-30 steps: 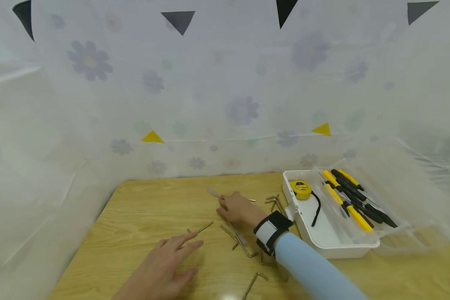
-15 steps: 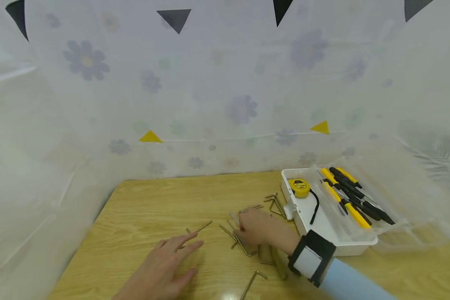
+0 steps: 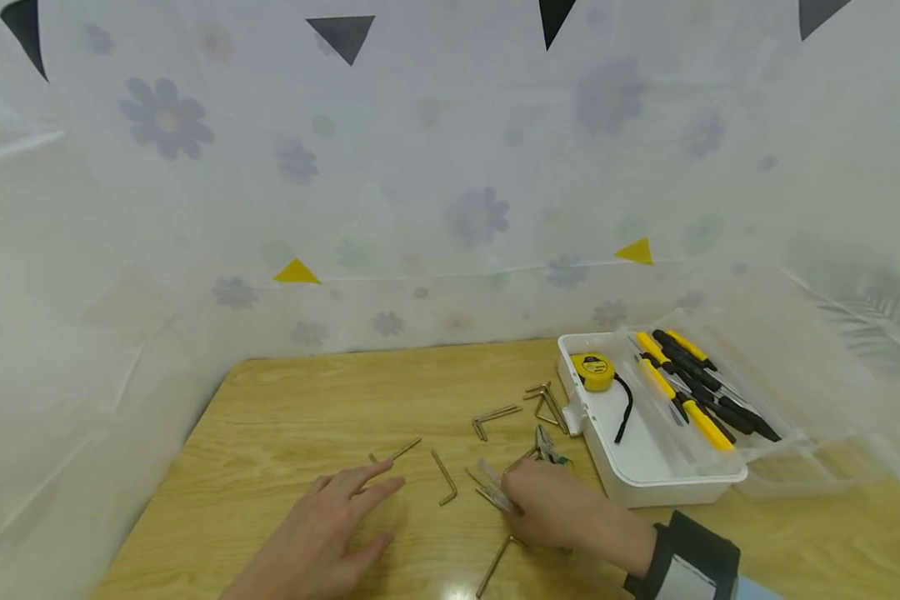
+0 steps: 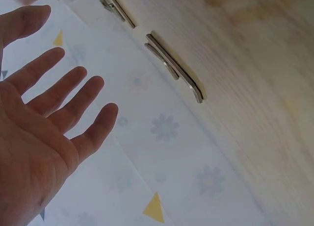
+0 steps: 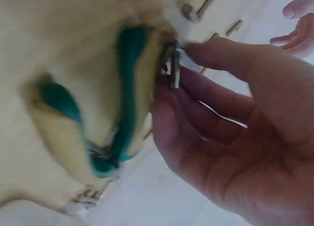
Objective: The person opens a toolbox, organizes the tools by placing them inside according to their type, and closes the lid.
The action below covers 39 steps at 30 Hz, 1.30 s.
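Note:
In the head view my left hand (image 3: 328, 527) reaches over the table, fingers spread and holding nothing. Just beyond its fingertips lies an L-shaped hex key (image 3: 407, 448). My right hand (image 3: 551, 504) pinches one or more hex keys (image 5: 175, 71) between thumb and fingers. A translucent strip (image 3: 499, 498) shows at its fingertips; its kind is unclear. Beside that hand lie pliers with green and cream handles (image 5: 128, 84), their metal head (image 3: 546, 443) pointing away. More hex keys lie singly, one (image 3: 446, 479) between the hands and another (image 3: 495, 567) near the front.
To the right stands a white toolbox (image 3: 645, 493) with its clear lid open. It holds a yellow tape measure (image 3: 592, 371) and several black-and-yellow tools (image 3: 693, 392). More hex keys (image 3: 546, 406) lie against its left side. A flowered curtain (image 3: 390, 208) hangs behind the table.
My right hand has come back toward me and to the right, with a translucent strip and a hex key shifted along. The pliers' head now shows. My left hand stays nearly still.

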Each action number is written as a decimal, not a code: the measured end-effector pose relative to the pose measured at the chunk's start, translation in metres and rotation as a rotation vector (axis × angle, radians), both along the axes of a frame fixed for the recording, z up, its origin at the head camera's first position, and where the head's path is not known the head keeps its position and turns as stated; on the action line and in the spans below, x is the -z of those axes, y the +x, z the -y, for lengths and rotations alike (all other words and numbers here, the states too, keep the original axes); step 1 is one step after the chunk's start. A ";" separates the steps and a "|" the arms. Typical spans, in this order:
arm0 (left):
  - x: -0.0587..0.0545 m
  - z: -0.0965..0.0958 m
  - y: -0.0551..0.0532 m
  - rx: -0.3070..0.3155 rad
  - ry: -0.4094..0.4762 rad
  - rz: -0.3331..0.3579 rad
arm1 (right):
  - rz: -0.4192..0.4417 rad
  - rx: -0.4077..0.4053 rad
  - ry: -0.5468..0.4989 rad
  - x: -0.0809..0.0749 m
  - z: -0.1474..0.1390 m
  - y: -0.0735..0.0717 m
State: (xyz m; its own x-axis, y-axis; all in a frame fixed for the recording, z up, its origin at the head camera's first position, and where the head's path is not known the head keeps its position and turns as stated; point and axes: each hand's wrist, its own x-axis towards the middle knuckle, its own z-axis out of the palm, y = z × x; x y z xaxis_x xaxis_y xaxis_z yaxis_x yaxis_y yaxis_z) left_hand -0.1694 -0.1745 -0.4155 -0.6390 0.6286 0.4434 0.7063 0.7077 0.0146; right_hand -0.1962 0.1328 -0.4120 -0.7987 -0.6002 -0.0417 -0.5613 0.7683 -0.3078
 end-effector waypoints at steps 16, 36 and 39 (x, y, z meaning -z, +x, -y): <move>-0.002 0.001 -0.002 -0.014 -0.012 -0.011 | -0.328 0.002 -0.388 0.000 -0.018 0.004; 0.004 -0.016 -0.003 0.103 -0.007 0.051 | -0.770 0.122 -0.502 -0.020 -0.108 0.018; 0.002 -0.022 -0.004 0.129 -0.016 0.054 | -0.836 0.194 -0.468 -0.019 -0.126 0.020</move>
State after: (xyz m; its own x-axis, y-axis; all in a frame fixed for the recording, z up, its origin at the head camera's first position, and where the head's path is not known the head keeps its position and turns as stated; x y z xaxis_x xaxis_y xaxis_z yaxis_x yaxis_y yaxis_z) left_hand -0.1730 -0.1520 -0.4180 -0.5750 0.7140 0.3995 0.7901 0.6113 0.0448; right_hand -0.1767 0.2593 -0.3930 -0.5492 -0.2668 0.7919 -0.6139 0.7718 -0.1658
